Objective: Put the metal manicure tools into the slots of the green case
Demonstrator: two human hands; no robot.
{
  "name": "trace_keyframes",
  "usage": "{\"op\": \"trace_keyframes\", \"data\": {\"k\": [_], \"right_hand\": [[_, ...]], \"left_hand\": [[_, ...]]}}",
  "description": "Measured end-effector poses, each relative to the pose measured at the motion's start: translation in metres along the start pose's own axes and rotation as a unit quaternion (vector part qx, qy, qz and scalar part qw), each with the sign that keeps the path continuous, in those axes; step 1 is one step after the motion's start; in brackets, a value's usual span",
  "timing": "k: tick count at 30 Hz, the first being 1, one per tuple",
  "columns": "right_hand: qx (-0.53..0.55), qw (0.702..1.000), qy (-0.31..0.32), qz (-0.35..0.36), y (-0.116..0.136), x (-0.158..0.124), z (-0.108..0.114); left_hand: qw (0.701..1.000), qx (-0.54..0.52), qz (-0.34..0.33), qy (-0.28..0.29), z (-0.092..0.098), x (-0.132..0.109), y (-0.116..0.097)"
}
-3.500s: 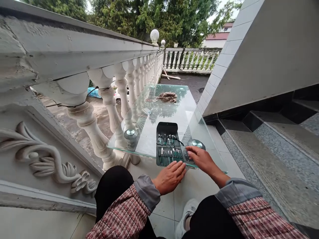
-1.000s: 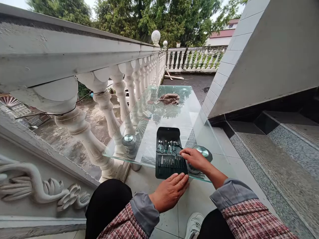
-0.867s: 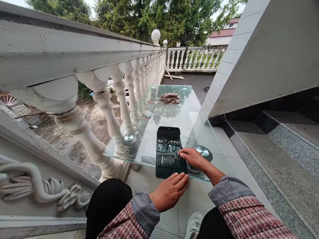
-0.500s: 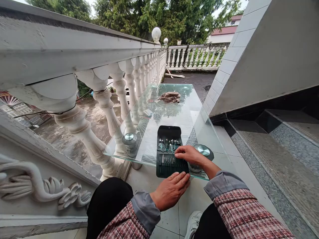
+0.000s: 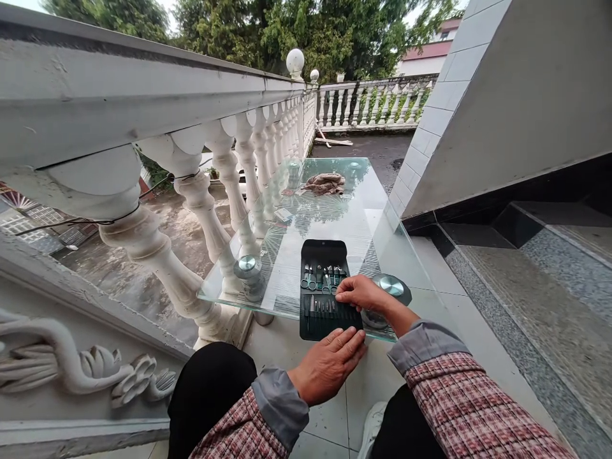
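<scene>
A black manicure case (image 5: 313, 325) lies unfolded at the near edge of a glass table (image 5: 329, 223), its lower part jutting past the glass. Small scissors (image 5: 308, 284) and nail clippers (image 5: 337, 273) sit in its upper row, and several slim metal tools (image 5: 322, 306) stand in the lower row. My left hand (image 5: 329, 362) is flat, fingers stretched out, pressing on the case's lower right corner. At the right end of the lower row, my right hand (image 5: 362, 293) has thumb and forefinger pinched together; whatever is between them is too small to make out.
A crumpled brown cloth (image 5: 325, 183) and a small card (image 5: 283, 215) lie farther back on the glass. White balusters (image 5: 215, 223) run along the left. Granite steps (image 5: 516, 280) rise on the right. Round metal-topped table supports (image 5: 391, 287) show under the near corners.
The fingers of my right hand have closed into a pinch over the right side of the case. My left hand stays on the corner, and the view has shifted slightly.
</scene>
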State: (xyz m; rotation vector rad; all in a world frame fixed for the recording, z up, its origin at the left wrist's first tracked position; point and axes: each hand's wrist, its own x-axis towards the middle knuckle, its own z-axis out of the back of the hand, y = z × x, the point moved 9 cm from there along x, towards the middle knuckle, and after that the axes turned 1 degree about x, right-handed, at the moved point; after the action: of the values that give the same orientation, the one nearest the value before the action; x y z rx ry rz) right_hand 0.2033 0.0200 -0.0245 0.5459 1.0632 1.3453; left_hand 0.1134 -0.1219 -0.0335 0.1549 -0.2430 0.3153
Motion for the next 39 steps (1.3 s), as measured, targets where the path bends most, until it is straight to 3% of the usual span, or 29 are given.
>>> {"op": "trace_keyframes", "data": {"k": [10, 28, 39], "right_hand": [[0.018, 1.0, 0.016, -0.002, 0.003, 0.004, -0.002], [0.032, 0.999, 0.024, 0.01, 0.006, 0.006, -0.001], [0.041, 0.999, 0.019, 0.009, 0.003, 0.007, -0.002]], "left_hand": [[0.999, -0.009, 0.01, 0.03, 0.001, 0.001, 0.001], [0.999, -0.012, 0.023, 0.036, 0.0, 0.002, 0.003], [0.993, 0.072, -0.042, -0.081, 0.017, -0.003, -0.01]]}}
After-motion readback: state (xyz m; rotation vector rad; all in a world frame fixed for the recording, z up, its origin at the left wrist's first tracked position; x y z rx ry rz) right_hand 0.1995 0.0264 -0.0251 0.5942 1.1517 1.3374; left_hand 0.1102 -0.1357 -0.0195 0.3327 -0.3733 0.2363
